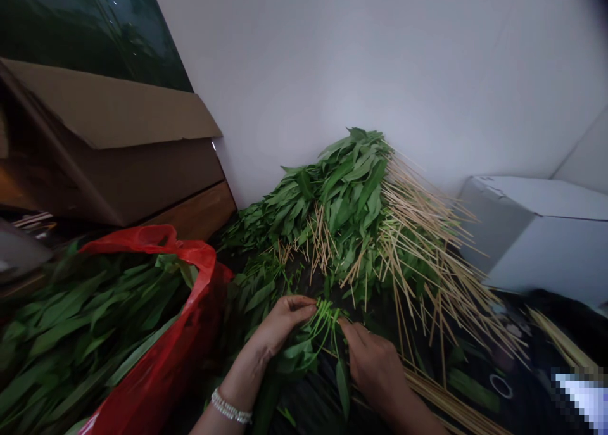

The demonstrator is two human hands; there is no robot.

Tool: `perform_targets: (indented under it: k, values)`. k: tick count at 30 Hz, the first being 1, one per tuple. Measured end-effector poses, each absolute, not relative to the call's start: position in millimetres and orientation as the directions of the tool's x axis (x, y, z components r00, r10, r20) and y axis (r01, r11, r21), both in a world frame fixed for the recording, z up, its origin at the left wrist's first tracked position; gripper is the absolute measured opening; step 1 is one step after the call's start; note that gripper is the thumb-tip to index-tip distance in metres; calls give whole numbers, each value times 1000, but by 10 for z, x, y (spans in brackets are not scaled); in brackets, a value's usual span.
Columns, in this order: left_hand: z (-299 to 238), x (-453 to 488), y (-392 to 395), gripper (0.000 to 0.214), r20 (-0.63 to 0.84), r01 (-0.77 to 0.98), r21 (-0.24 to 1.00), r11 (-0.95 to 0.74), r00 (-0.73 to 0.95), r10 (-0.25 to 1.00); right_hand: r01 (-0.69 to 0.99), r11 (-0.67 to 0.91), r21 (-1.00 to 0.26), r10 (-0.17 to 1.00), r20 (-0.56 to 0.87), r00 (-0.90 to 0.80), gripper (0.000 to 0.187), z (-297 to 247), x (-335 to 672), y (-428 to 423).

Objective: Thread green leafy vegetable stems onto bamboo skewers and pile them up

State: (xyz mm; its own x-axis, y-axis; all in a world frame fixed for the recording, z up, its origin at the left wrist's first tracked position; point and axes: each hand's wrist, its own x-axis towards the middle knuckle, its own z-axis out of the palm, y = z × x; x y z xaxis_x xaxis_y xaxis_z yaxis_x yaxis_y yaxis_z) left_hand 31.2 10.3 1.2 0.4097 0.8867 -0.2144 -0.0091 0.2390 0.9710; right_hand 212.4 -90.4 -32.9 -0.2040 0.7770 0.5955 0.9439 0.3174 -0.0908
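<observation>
Low in the middle, my left hand (289, 321) pinches the light green stem ends of a small bunch of leafy stems (323, 321). My right hand (375, 359) closes on the same bunch from the right, its fingertips against the stems and partly hidden. Leaves of the bunch hang down between my hands. Behind them rises a heap of leafy bunches (354, 175), with many thin bamboo sticks (422, 220) poking out to the right. More long sticks (437, 397) lie beside my right hand.
A red plastic bag (166, 353) full of long green leaves (71, 321) stands at the left. Behind it is an open cardboard box (118, 115). A white box (536, 232) sits at the right by the wall (380, 55). Black sheeting (308, 397) lies underneath, with a white ring (501, 386) on it.
</observation>
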Motion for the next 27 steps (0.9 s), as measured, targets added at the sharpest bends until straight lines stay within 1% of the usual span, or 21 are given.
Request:
perform_targets:
  k: [4, 6, 8, 12, 16, 22, 25, 27]
  values:
    - [78, 339, 66, 38, -198, -15, 972, 234, 479, 855, 941, 320, -108, 781, 593, -197, 42, -324, 2107, -902]
    - [116, 370, 33, 41, -172, -6, 978, 207, 535, 827, 937, 330, -111, 778, 595, -203, 41, -317, 2096, -900]
    - [132, 395, 9, 39, -153, 21, 985, 173, 569, 808, 939, 327, -109, 778, 594, -203, 39, -308, 2087, -898]
    - [118, 403, 3, 34, -149, 46, 988, 149, 567, 810, 947, 294, -131, 798, 578, -167, 35, -296, 2082, -897]
    - [96, 381, 13, 33, -190, 52, 979, 197, 590, 785, 933, 329, -146, 776, 605, -178, 35, -299, 2079, -908]
    - [34, 361, 32, 34, -183, 84, 982, 167, 618, 765, 929, 340, -143, 775, 602, -191, 34, -317, 2069, -913]
    - [42, 361, 39, 33, -166, 71, 985, 157, 624, 763, 927, 341, -156, 775, 604, -184, 33, -308, 2075, -903]
    - [64, 361, 45, 33, -140, 27, 988, 154, 598, 789, 927, 335, -169, 778, 604, -171, 33, -297, 2081, -898]
